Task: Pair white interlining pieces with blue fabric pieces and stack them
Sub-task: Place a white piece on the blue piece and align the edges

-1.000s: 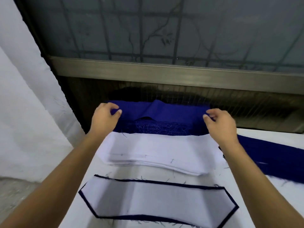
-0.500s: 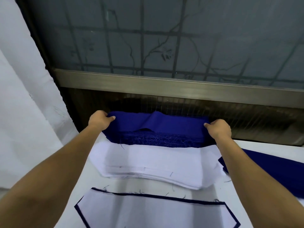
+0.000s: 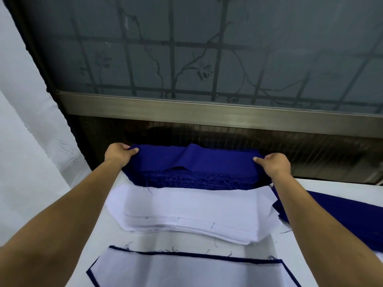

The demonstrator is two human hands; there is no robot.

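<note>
1. The top blue fabric piece point(image 3: 194, 160) is woven cloth, matt and smooth, with soft folds
2. The blue stack point(image 3: 192, 181) under it shows rough cut edges bristling with loose threads
3. The white interlining stack point(image 3: 186, 210) is thin matt cloth, smooth, with stray dark threads on it
4. The paired piece point(image 3: 186, 272) has smooth white interlining over blue cloth with a fraying rim
5. The table point(image 3: 145, 243) looks white, smooth and matt
6. The window pane point(image 3: 186, 48) is frosted, patterned glass; the rail point(image 3: 207, 109) below it is brushed metal with a dull sheen
</note>
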